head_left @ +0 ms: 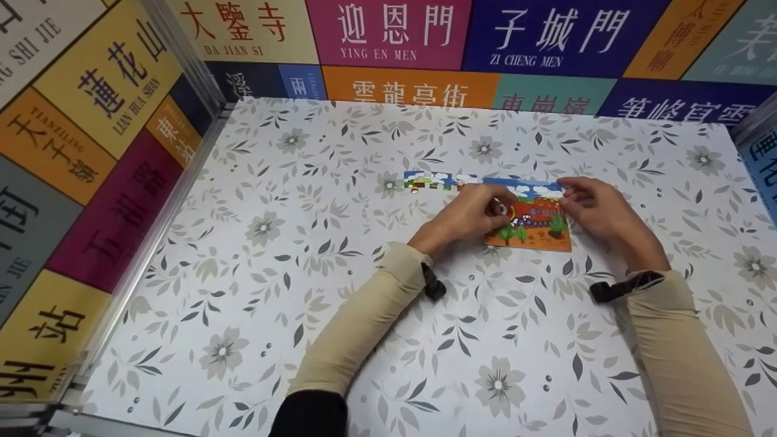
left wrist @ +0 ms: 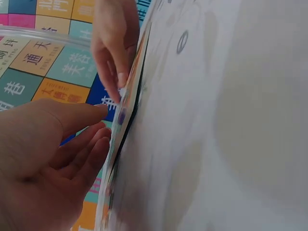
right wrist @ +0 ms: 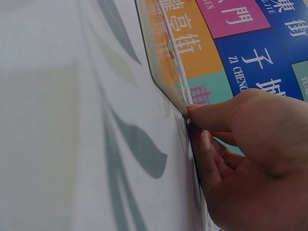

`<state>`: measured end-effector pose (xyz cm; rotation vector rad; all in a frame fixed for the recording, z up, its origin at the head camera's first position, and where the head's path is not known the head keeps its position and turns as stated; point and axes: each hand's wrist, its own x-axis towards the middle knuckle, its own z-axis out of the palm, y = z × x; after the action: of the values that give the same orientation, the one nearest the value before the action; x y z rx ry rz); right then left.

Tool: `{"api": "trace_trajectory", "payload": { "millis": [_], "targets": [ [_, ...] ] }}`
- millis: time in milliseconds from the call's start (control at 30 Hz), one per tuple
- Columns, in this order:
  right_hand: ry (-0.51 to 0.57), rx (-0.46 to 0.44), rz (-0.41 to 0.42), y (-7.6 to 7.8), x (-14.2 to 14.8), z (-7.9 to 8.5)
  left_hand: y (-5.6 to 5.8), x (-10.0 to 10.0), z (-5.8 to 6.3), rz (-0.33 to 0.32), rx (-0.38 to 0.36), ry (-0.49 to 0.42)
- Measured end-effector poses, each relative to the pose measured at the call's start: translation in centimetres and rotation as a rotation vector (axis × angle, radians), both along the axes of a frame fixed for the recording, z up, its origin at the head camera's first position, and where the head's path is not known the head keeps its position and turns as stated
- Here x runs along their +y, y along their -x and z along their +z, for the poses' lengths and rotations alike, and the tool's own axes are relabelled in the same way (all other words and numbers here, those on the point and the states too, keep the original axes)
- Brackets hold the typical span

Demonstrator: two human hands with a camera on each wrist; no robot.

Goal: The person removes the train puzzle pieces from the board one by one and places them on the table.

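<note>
Head view: white floral tabletop [head_left: 200,291], colourful lettered walls [head_left: 388,54].

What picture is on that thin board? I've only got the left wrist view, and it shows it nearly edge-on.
Observer: From the head view, the board shows green trees below white clouds.

Visitor: Lovely! Is there anything with clouds on it lying nearby?

Observer: Yes, small pieces with a cloud pattern lie just left of the board's far end, some partly hidden by the left hand.

Visitor: And what are the arms wearing? I can't see that.

Observer: Beige sleeves on both forearms.
</note>
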<state>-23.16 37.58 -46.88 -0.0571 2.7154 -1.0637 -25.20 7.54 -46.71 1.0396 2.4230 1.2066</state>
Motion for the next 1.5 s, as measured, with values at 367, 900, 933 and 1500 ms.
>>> {"api": "trace_trajectory", "payload": {
  "millis": [367,900,933,1500],
  "targets": [
    [-0.003,-0.001,-0.002,0.0,0.1,-0.2,0.2,2.5,-0.9,0.014,0.064,0.115],
    [-0.016,0.008,0.004,0.2,0.1,-0.4,0.9,2.9,-0.6,0.051,-0.028,0.129],
    [-0.017,0.007,0.004,0.2,0.1,-0.4,0.9,3.0,-0.6,0.055,-0.032,0.136],
    [0.006,0.008,0.003,0.0,0.0,0.0,0.8,3.3,-0.3,0.136,0.011,0.214]
  ]
}}
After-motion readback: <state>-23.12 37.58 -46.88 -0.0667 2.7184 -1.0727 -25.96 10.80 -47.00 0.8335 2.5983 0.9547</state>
